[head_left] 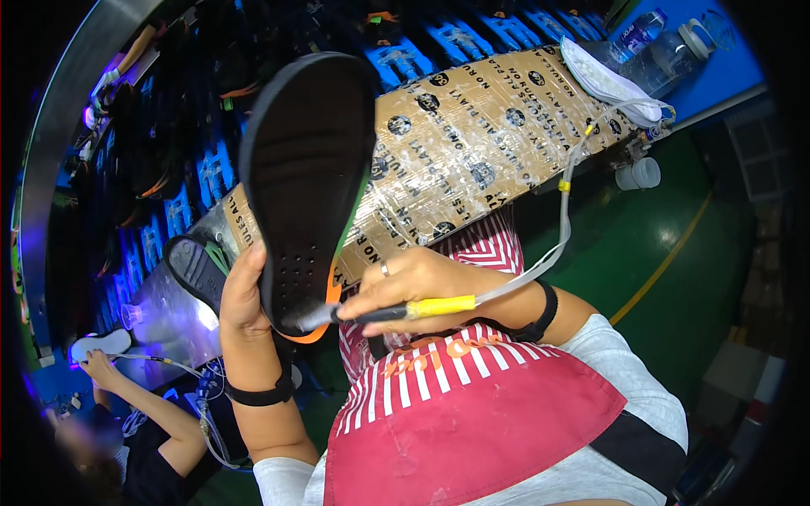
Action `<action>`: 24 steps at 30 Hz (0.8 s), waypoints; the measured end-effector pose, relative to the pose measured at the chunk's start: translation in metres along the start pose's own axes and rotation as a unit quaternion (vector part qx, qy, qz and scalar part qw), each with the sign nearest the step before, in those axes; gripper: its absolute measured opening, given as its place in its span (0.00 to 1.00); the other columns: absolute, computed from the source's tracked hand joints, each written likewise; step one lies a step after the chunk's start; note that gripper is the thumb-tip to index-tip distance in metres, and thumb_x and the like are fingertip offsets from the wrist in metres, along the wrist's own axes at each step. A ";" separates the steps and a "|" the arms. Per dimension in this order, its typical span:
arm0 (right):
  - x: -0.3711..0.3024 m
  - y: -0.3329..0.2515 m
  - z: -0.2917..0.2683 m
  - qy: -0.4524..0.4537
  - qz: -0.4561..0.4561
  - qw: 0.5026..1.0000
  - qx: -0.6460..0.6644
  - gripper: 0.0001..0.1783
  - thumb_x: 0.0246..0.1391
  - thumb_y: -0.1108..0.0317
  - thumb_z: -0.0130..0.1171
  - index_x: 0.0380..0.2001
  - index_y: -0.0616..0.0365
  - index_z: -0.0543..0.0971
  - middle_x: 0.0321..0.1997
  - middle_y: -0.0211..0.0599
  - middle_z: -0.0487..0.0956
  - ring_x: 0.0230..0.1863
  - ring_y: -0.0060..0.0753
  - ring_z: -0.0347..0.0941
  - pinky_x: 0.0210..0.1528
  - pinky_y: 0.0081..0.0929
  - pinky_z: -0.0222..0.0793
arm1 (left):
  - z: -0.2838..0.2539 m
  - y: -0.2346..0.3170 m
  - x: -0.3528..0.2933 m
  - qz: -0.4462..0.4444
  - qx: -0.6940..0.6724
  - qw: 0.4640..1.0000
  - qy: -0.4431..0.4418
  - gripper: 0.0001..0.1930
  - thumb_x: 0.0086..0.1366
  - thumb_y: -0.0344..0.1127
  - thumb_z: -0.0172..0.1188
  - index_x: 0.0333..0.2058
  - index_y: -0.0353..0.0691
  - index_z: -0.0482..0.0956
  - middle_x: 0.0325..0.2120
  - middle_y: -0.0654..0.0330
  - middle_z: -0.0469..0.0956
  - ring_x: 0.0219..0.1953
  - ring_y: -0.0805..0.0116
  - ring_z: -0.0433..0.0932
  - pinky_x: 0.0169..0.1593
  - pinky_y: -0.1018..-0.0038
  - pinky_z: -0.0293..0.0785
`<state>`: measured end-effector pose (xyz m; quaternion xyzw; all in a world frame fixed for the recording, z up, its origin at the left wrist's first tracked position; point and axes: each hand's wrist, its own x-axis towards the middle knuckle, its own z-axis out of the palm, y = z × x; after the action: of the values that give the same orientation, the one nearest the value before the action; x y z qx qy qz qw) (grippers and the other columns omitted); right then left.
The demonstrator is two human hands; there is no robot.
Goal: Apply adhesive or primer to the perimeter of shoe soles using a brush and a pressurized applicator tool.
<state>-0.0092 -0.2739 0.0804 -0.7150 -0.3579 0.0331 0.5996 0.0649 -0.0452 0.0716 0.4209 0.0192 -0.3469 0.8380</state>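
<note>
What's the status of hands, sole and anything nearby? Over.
Left hand gripping black sole by lower end. Right hand holding brush at that end. Clear tube trails near right hand.

Your apron (472,434): red, white stripes (419,384), orange lettering (433,352), lower centre of frame. Black panel (643,449), lower right. Your sleeves (629,371): pale grey, short. Black forearm bands (263,395), one per side. Silver ring (385,269), right hand (422,282).

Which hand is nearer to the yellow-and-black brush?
Right: the right hand grips the brush; the left hand is left of it, holding the black sole near its lower end.
</note>
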 end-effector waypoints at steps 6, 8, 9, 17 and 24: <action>-0.001 0.002 -0.001 -0.047 -0.037 0.998 -0.015 0.16 0.41 0.71 0.63 0.38 0.55 0.78 0.25 0.37 0.75 0.24 0.36 0.74 0.27 0.25 0.70 | 0.013 0.006 0.005 -0.051 0.094 0.994 0.011 0.20 0.62 0.40 0.49 0.44 0.26 0.69 0.37 0.50 0.76 0.36 0.67 0.77 0.40 0.75 0.74; -0.002 0.002 -0.001 -0.043 -0.023 0.999 0.016 0.14 0.43 0.68 0.62 0.37 0.55 0.78 0.24 0.39 0.75 0.25 0.38 0.73 0.28 0.27 0.69 | 0.011 0.008 0.005 -0.081 0.108 0.991 0.015 0.19 0.63 0.40 0.49 0.43 0.27 0.71 0.36 0.51 0.76 0.35 0.68 0.77 0.40 0.76 0.74; -0.003 0.002 -0.001 -0.035 -0.007 0.998 0.046 0.13 0.44 0.66 0.60 0.36 0.55 0.78 0.24 0.41 0.76 0.25 0.40 0.73 0.29 0.29 0.69 | 0.013 0.008 0.006 -0.081 0.108 0.991 0.014 0.19 0.63 0.40 0.49 0.43 0.27 0.71 0.36 0.51 0.76 0.35 0.68 0.77 0.40 0.76 0.74; -0.006 0.014 0.006 -0.019 -0.036 0.998 -0.050 0.15 0.41 0.73 0.63 0.38 0.52 0.78 0.22 0.36 0.73 0.21 0.35 0.72 0.25 0.25 0.68 | 0.019 0.007 0.010 -0.130 0.172 0.976 0.020 0.20 0.63 0.42 0.49 0.42 0.28 0.72 0.33 0.54 0.77 0.32 0.71 0.77 0.38 0.78 0.74; -0.005 0.017 0.006 -0.009 -0.008 0.998 -0.062 0.16 0.38 0.72 0.65 0.36 0.56 0.78 0.22 0.36 0.73 0.24 0.35 0.71 0.25 0.25 0.67 | 0.023 0.006 0.013 -0.147 0.171 0.974 0.010 0.20 0.63 0.43 0.49 0.41 0.29 0.73 0.33 0.54 0.77 0.31 0.71 0.77 0.36 0.79 0.74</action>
<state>-0.0078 -0.2723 0.0621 -0.7472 -0.3707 0.0126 0.5514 0.0723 -0.0667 0.0862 0.5539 0.0297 -0.4597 0.6935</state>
